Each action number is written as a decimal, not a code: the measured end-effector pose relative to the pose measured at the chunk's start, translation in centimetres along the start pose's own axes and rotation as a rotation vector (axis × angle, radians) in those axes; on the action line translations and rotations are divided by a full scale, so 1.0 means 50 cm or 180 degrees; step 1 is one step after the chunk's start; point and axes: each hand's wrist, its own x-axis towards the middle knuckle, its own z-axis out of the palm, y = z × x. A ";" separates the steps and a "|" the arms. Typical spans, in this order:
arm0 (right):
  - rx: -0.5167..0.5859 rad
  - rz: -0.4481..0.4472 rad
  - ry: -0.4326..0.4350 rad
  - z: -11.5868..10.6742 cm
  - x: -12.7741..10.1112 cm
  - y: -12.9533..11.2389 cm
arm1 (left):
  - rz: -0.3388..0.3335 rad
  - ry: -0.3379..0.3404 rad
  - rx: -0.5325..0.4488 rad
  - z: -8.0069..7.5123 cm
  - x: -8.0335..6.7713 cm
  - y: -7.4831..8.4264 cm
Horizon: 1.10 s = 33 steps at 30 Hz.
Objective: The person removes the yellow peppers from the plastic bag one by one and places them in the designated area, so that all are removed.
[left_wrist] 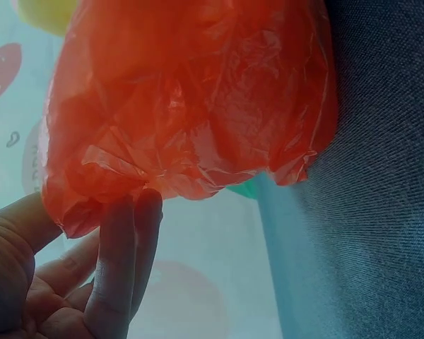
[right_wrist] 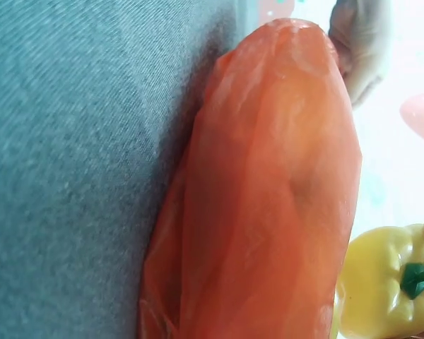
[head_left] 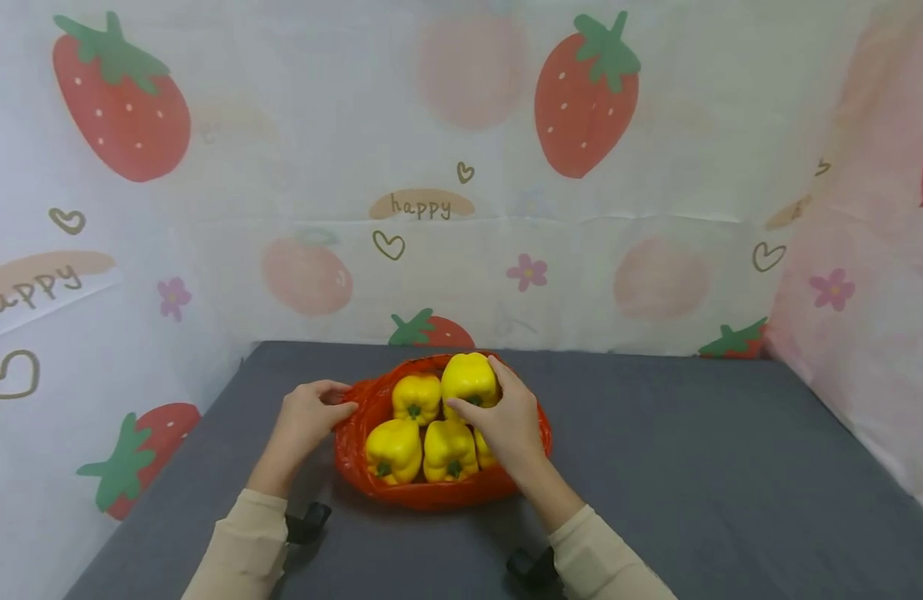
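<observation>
A red plastic bag (head_left: 424, 497) stands with its mouth rolled wide around several yellow bell peppers (head_left: 393, 448) with green stems. At the bag's left edge, my left hand (head_left: 304, 423) pinches the plastic; the left wrist view shows the thumb and fingers on the crumpled bag (left_wrist: 191, 106). My right hand (head_left: 512, 418) holds one bell pepper (head_left: 467, 375) between thumb and fingers, above the others at the back right. That pepper (right_wrist: 385, 282) appears beside the bag wall (right_wrist: 268, 191) in the right wrist view, with only fingertips of the hand showing.
The bag rests on a dark grey cloth-covered table (head_left: 694, 467). Behind and at both sides hangs a pale curtain (head_left: 319, 108) printed with strawberries, hearts and flowers. Black straps (head_left: 309, 523) sit at both wrists.
</observation>
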 end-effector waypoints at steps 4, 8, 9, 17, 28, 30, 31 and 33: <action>-0.0002 -0.0024 0.0001 -0.010 -0.001 0.007 | 0.0009 0.0005 -0.0016 0.004 0.001 0.002; -0.0046 -0.0012 0.0012 -0.020 -0.002 0.015 | 0.0000 0.0015 -0.0024 0.005 0.000 0.002; -0.0055 -0.0001 0.0013 -0.023 -0.002 0.017 | -0.0002 0.0017 -0.0026 0.005 -0.001 0.003; -0.0102 -0.0001 0.0085 -0.042 -0.004 0.031 | 0.0050 0.0001 -0.0024 0.003 -0.003 0.002; -0.0091 0.0082 0.0083 -0.065 -0.006 0.035 | 0.0083 0.0023 0.0005 0.001 -0.002 0.001; -0.0110 0.0064 0.0077 -0.069 -0.008 0.036 | 0.0059 0.0027 0.0003 0.001 -0.002 0.002; -0.0126 0.0061 0.0074 -0.070 -0.008 0.036 | 0.0047 0.0029 0.0002 0.000 -0.003 0.002; -0.0149 0.0041 0.0070 -0.073 -0.009 0.038 | 0.0040 0.0028 0.0005 0.000 -0.004 0.003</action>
